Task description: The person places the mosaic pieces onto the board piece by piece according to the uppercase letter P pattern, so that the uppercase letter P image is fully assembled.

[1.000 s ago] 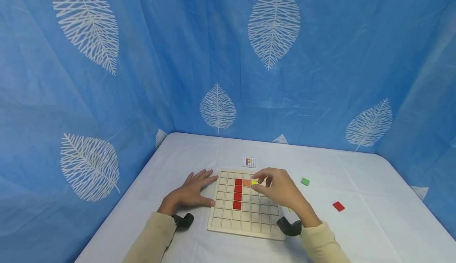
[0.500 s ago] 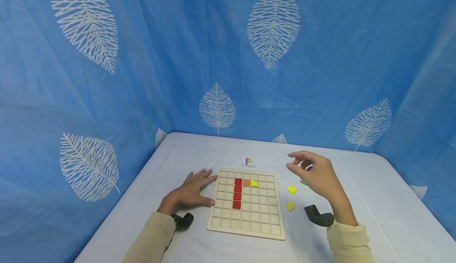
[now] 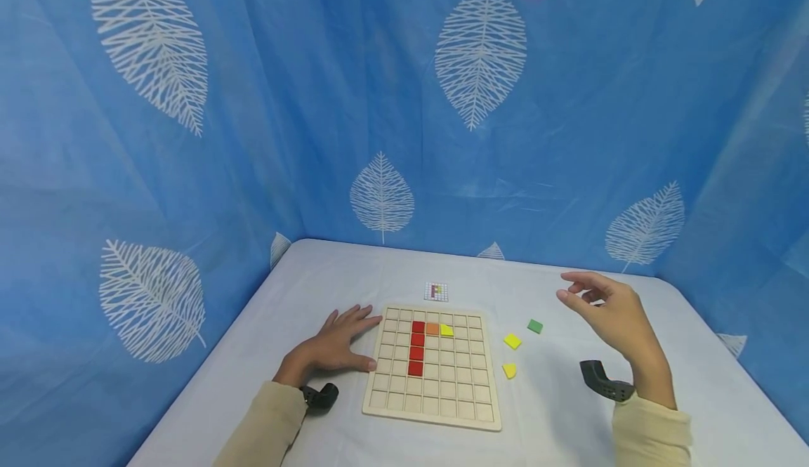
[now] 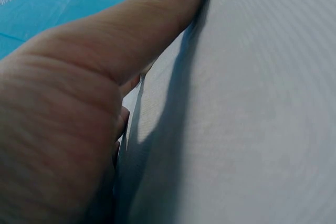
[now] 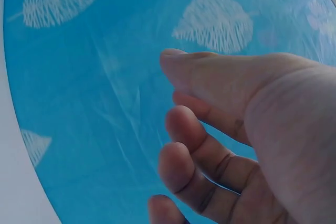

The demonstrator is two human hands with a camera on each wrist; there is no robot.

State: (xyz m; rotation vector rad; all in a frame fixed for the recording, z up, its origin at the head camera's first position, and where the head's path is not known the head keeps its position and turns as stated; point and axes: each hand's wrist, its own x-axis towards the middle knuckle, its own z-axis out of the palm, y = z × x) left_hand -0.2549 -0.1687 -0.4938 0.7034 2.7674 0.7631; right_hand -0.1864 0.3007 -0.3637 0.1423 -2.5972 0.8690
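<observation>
A wooden grid board (image 3: 442, 405) lies on the white table. A column of several red tiles (image 3: 416, 350) sits in its cells. Beside the top red one are an orange tile (image 3: 432, 329) and a yellow tile (image 3: 446, 330). My left hand (image 3: 333, 346) lies with spread fingers at the board's left side, and its thumb (image 4: 157, 9) touches the edge in the left wrist view. Over the table's right side, my right hand (image 3: 616, 316) is raised, its fingers loosely bent and holding nothing. The right wrist view shows thumb (image 5: 210, 72) and fingers apart.
Right of the board lie a green tile (image 3: 535, 326), a yellow square tile (image 3: 512, 341) and a yellow tile with a cut or rounded corner (image 3: 509, 370). A small pattern card (image 3: 436, 292) lies behind the board. Blue leaf-print cloth (image 3: 537, 172) hangs around the table.
My right hand has let go of the yellow tile on the board and moved far to the right. The loose red tile is now out of sight near that arm. My left hand stays put.
</observation>
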